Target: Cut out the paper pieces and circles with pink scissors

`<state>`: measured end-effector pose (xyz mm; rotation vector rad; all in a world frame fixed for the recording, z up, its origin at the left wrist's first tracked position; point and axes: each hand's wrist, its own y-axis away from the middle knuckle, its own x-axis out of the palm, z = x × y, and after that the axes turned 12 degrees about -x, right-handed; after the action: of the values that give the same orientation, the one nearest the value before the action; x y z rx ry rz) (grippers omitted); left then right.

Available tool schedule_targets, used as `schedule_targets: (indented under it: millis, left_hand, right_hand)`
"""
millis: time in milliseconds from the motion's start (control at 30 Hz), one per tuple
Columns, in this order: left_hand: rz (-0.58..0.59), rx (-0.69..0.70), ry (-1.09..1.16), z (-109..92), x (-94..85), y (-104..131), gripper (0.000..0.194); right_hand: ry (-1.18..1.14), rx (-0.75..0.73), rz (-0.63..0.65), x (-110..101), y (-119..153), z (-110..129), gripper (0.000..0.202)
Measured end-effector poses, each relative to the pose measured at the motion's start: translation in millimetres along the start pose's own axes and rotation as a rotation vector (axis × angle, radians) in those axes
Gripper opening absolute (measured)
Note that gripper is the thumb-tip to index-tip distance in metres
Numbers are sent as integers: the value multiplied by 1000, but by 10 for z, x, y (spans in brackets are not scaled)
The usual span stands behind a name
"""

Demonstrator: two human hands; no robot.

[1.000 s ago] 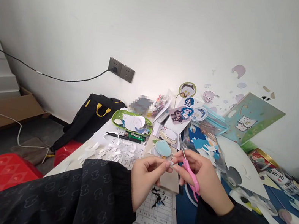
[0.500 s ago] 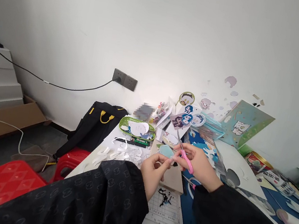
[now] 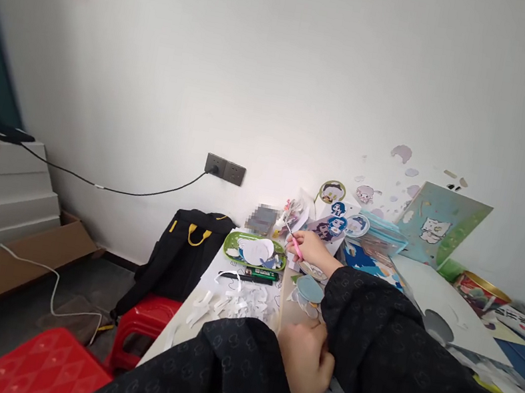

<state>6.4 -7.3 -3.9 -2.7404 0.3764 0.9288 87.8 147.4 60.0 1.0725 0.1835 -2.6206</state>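
My right hand [image 3: 309, 247] is closed on pink-handled scissors [image 3: 295, 246], stretched out near the back of the desk beside a green tray [image 3: 230, 243] of paper cutouts. Low over the board, my left hand [image 3: 305, 360] is curled; its fingertips are largely hidden, so I cannot tell what it holds. A light-blue round cutout [image 3: 310, 289] lies on the board just beyond the left hand. White paper scraps [image 3: 244, 303] are heaped on the left of the desk, below a black pen [image 3: 233, 276].
Behind are stickers and character cards [image 3: 337, 226], with a green folder [image 3: 445, 222] leaning on the wall. A red-and-gold tin [image 3: 482, 293] stands right. On the left are a black backpack [image 3: 182, 250], red stools [image 3: 42, 364] and a wall socket [image 3: 225, 169].
My right hand has moved away from my left, toward the back, with the scissors. The blue cutout now lies on the board; my left hand has come down nearer. The view has shifted left.
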Motion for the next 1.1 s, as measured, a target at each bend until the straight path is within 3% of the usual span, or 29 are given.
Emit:
schedule_targets:
  millis: [100, 233, 433, 567, 667, 867, 1000, 1100]
  left_hand:
    - [17, 16, -91, -17, -8, -3, 9]
    - [45, 61, -192, -23, 7, -1, 3]
    - [120, 170, -287, 13, 39, 2, 20]
    - [103, 223, -293, 6, 55, 25, 20]
    - [23, 256, -259, -13, 59, 27, 20]
    - [-146, 325, -85, -58, 59, 1, 17]
    - [-134, 335, 35, -95, 72, 18, 12]
    - [-92, 287, 122, -110, 81, 29, 12]
  right_hand:
    - [33, -23, 21, -102, 48, 17, 26]
    - [114, -37, 131, -333, 312, -19, 26]
    - [323, -26, 226, -504, 911, -364, 24]
    - [487, -135, 118, -412, 1207, -594, 25]
    - [597, -252, 2, -285, 1287, -666, 25]
    - [683, -454, -38, -103, 1172, -755, 24]
    - [677, -520, -109, -69, 1114, -864, 23]
    - [643, -546, -249, -41, 1117, -963, 22]
